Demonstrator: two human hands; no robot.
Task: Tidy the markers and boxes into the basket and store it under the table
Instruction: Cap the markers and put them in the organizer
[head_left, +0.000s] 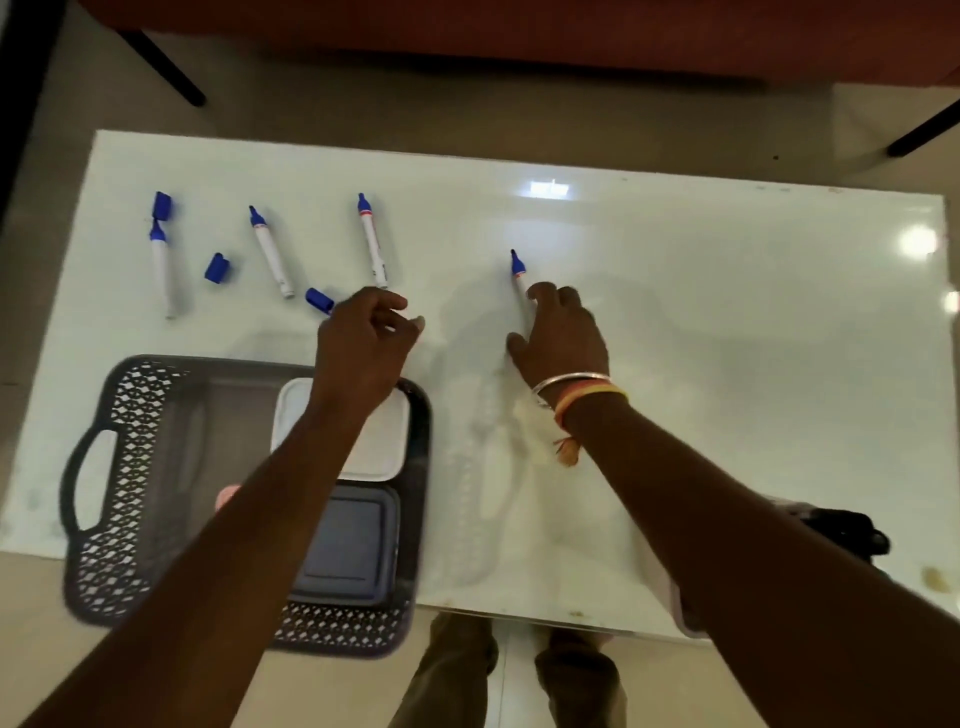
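Both our arms reach out over the tabletop (727, 312). Our left hand (363, 338) curls, fingers together, beside a blue cap (319, 300); our right hand (563, 338) clamps fingers on a marker (519, 278). Boxes (379, 441) lie in the basket (130, 467).

a glossy white desk (727, 364) carries everything. a dark lattice basket (122, 467) sits at its near edge, partly overhanging it. beyond the basket lie four uncapped blue-tipped markers: one far left (162, 270), a second (271, 254) and third (372, 244) further right, and a fourth (518, 275) well right of the basket. three loose blue caps (217, 268) lie among the markers beyond the basket.
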